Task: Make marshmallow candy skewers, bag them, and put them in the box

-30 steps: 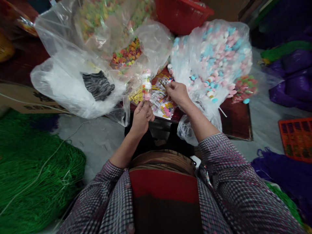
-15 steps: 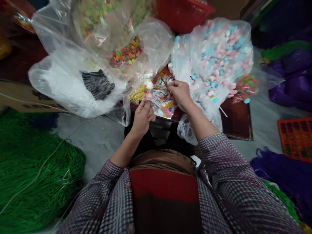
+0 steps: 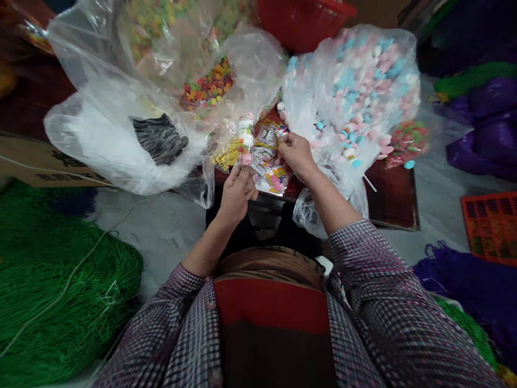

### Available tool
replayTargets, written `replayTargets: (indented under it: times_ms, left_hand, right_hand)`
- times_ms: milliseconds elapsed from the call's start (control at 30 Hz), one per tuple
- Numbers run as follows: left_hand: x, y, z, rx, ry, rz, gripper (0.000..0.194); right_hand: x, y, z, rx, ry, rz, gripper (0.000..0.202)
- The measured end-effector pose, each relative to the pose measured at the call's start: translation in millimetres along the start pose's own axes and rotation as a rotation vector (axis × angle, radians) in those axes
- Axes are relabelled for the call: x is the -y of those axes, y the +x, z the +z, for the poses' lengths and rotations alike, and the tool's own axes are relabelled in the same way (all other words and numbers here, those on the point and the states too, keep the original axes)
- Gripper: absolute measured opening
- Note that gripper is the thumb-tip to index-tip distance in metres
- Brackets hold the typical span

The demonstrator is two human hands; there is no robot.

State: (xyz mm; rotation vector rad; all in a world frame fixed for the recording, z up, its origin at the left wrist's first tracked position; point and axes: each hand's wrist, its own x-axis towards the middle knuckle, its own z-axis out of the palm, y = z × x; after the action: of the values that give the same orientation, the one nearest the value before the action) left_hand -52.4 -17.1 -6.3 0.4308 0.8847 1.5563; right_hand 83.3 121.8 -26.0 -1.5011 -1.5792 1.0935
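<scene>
My left hand [image 3: 238, 191] is closed on the lower end of a candy skewer [image 3: 246, 139], which stands upright in clear wrap with pink, white and orange pieces stacked in it. To its right, my right hand [image 3: 295, 153] pinches a thin gold twist tie [image 3: 266, 144] whose free end points left toward the skewer. Under and between the hands lie small printed packets [image 3: 274, 175]. A bundle of gold twist ties [image 3: 226, 155] rests just left of the skewer.
Behind the hands stand a bag of coloured ring candies [image 3: 212, 83] and a bag of pink, blue and white marshmallows [image 3: 363, 81]. A white plastic bag [image 3: 97, 140] with dark grey strips [image 3: 160, 139] lies left. A red basin [image 3: 302, 21] is at the back. Green cords [image 3: 60, 291] are piled on the floor.
The twist tie in my right hand has swung from pointing up to lying nearly level toward the skewer. My left hand and the skewer have hardly moved.
</scene>
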Motion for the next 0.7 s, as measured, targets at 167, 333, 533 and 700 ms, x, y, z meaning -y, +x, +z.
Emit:
replayTargets:
  times_ms: [167,333,533,700]
  left_hand:
    - [0,1,0.6,0.001,0.012,-0.013,0.028]
    - [3,2,-1.2,0.031,0.011,0.019,0.026]
    - [5,5,-2.1,0.019,0.077,-0.001,0.027]
    - [10,10,-4.2,0.013,0.154,-0.048,0.029]
  right_hand:
    - [-3,3,-1,-0.038,0.013,-0.012,0.017]
    - [-14,5,-1,-0.062,0.063,-0.062,0.012]
    - [-20,10,-8,-0.145,0.151,-0.099,0.016]
    - [2,-27,-16,-0.002,0.227,-0.182,0.024]
